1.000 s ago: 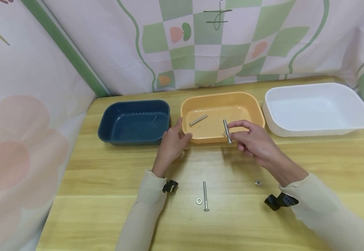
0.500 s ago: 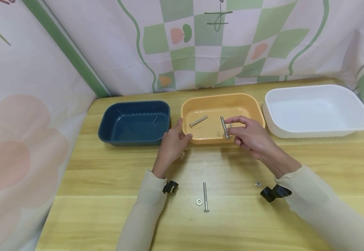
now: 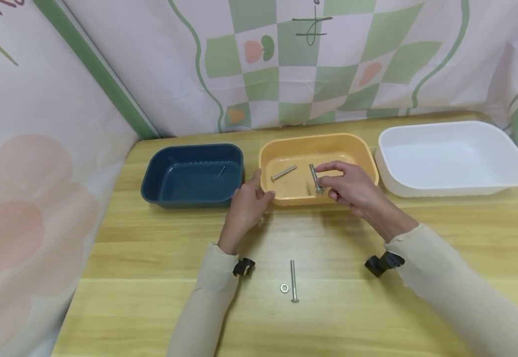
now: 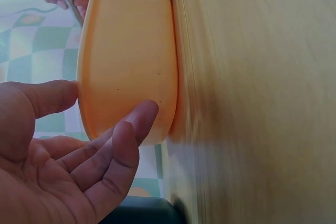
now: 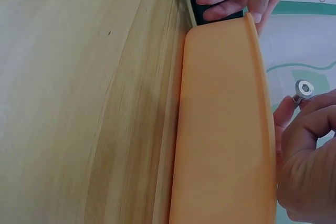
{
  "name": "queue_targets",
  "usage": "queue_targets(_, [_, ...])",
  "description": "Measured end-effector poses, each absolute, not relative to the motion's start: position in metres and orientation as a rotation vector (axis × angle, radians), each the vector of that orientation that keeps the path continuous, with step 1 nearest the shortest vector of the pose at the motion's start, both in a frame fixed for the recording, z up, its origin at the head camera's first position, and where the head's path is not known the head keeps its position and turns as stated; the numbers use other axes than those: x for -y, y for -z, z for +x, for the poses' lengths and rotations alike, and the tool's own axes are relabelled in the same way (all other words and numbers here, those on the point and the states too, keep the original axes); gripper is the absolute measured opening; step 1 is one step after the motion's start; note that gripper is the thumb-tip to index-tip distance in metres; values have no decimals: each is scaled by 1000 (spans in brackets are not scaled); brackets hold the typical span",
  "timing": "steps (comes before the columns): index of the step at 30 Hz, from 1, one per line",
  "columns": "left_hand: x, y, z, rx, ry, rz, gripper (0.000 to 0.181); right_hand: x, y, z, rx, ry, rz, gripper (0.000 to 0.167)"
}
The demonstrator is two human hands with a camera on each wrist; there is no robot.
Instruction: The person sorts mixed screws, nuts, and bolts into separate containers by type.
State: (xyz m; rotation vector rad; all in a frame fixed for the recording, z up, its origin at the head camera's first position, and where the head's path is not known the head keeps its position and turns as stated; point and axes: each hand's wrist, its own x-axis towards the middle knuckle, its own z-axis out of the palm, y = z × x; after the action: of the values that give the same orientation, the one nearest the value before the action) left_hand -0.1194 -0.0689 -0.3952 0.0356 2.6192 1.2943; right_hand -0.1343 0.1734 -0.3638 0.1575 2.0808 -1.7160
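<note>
Above the orange bin [image 3: 274, 198], my right hand [image 3: 345, 183] pinches a steel bolt [image 3: 314, 176] between thumb and fingertips, head end low. The right wrist view shows the hex socket in the bolt's head [image 5: 304, 88]. My left hand [image 3: 245, 206] touches the bin's left front corner, its thumb [image 4: 55, 97] on the rim and its fingers loosely spread beside the outer wall. Inside the bin lies another bolt [image 3: 284, 173]. On the table in front, a long bolt [image 3: 294, 281] lies beside a small metal ring [image 3: 284, 288], nut or washer.
A dark blue bin [image 3: 192, 203] with a thin pin-like piece [image 3: 221, 171] stands left of the orange one. To its right is a white bin [image 3: 455, 191]. Behind them hangs a patterned cloth [image 3: 259, 114] over the back of the wooden table [image 3: 143, 297].
My right hand has moved left and further over the orange bin with the bolt. Its wrist device now covers the nut on the right. My left hand stays at the bin's corner.
</note>
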Motion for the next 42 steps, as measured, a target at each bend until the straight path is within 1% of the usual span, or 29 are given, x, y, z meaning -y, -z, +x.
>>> queue_targets(13, [69,396,-120,-2651,-1280,50,71,-171,367,-141,-2113,1676,148,42])
queue_targets(22, [68,395,-120,-2656,-1278,51,71,-171,367,-140,-2116,1675,116,50])
queue_targets(36, [69,395,-119,-2661,-1279,59,70,-170,367,-136,-2078,1772,67,46])
queue_targets(42, [69,395,-119,-2652,-1286,46,69,-169,365,-134,-2048,1793,55,41])
